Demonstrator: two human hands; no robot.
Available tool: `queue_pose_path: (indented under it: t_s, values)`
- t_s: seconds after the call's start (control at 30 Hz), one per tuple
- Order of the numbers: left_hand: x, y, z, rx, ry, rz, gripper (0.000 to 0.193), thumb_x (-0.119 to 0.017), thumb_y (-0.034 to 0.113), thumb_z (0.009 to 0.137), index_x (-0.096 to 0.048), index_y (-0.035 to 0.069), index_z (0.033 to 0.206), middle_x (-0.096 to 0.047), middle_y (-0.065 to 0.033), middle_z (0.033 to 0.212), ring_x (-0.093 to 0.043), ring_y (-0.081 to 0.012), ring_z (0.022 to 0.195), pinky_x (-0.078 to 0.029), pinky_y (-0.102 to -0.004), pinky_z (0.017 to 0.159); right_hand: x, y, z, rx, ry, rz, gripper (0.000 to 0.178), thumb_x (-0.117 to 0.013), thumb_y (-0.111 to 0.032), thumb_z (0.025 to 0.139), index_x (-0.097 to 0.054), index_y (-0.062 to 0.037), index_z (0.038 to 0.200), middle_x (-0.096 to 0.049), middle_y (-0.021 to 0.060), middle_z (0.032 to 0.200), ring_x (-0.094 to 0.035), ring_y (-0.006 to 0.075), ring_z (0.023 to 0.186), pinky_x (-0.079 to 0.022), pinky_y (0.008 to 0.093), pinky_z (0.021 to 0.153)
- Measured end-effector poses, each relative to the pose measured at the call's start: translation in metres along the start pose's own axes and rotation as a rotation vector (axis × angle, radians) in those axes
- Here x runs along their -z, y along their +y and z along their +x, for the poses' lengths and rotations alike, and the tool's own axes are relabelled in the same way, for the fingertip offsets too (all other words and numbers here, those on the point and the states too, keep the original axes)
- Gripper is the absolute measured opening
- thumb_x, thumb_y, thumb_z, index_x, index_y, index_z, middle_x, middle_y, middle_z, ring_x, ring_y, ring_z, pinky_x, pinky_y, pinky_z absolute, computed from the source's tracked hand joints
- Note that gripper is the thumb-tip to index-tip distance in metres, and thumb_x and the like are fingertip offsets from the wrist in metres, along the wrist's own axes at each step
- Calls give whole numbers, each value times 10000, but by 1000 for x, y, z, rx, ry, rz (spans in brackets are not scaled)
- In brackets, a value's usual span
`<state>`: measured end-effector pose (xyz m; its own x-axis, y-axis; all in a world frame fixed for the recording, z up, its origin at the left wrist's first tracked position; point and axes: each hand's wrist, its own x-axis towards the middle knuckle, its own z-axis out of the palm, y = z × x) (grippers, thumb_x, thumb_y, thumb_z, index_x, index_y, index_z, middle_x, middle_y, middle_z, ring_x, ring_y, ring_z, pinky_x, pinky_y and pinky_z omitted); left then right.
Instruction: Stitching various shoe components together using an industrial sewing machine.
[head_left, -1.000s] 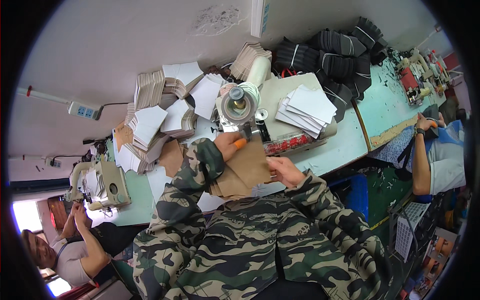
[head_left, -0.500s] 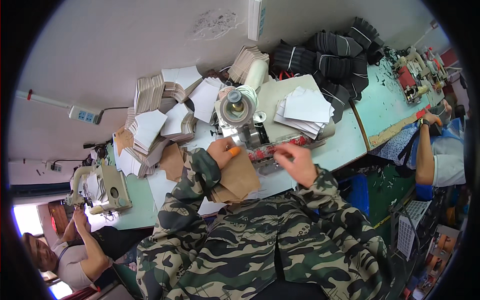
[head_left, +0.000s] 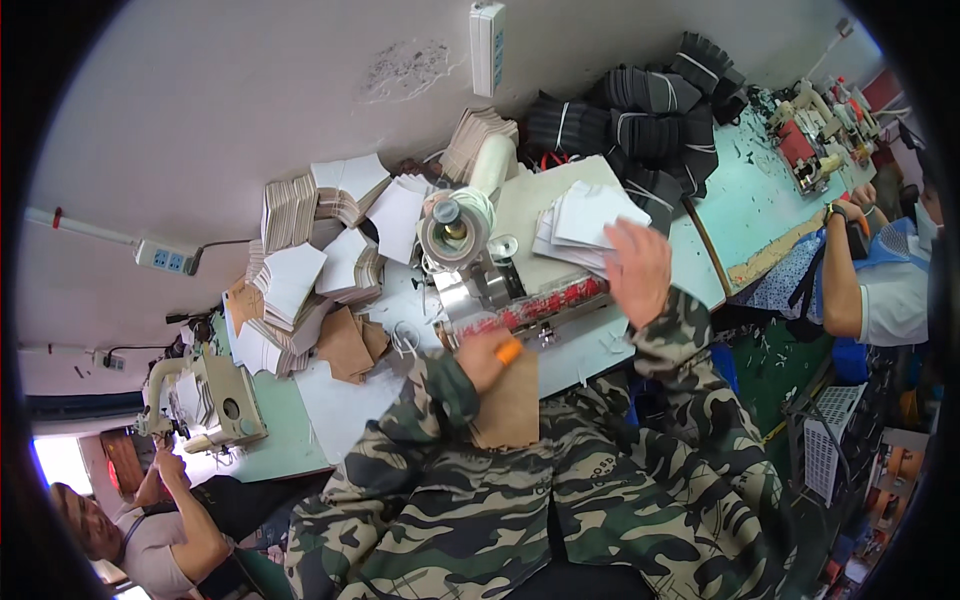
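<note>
My left hand (head_left: 487, 361), with an orange cover on one finger, grips a piece of brown board (head_left: 511, 408) at the table's front edge, close to my body. Whether more pieces lie beneath it, I cannot tell. My right hand (head_left: 640, 268) is stretched out at the right edge of a stack of white cut sheets (head_left: 588, 213); its fingers are extended and overlap the sheets. Whether they touch the stack is not plain. Between the hands runs the machine's red, worn front bar (head_left: 550, 303). Left of the stack rises the machine's head with a round knob (head_left: 447, 212).
Piles of white-topped cut pieces (head_left: 294, 280) and some brown pieces (head_left: 345, 345) lie on the left. Bundles of black pieces (head_left: 650, 130) sit at the back right. People work at machines on both sides. A white power strip (head_left: 487, 48) hangs on the wall.
My right hand has moved up and right, from the red bar to the white stack. My left hand has come nearer my body with the brown board, away from the machine's head.
</note>
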<state>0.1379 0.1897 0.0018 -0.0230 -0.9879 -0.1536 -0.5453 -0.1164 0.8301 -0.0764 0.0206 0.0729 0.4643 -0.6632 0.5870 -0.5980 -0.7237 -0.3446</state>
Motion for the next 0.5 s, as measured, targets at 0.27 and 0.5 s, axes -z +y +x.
queue_pose_path:
  t_s: [0.27, 0.5]
  values:
    - [33, -5, 3, 71, 2, -502, 121, -580, 102, 862, -549, 30, 954, -572, -2, 812, -522, -65, 780, -429, -219, 712, -58, -49, -65, -720, -828, 1271, 296, -629, -99, 850, -590, 2, 1126, -647, 51, 933, -589, 95, 799, -480, 254, 712]
    - [58, 2, 10, 136, -86, -469, 133, -536, 163, 918, -553, 31, 910, -547, 27, 751, -466, -43, 704, -405, -218, 628, -71, -72, -43, -428, -549, 1018, 189, -602, -86, 857, -637, 42, 991, -650, 73, 864, -582, 71, 771, -469, 229, 667]
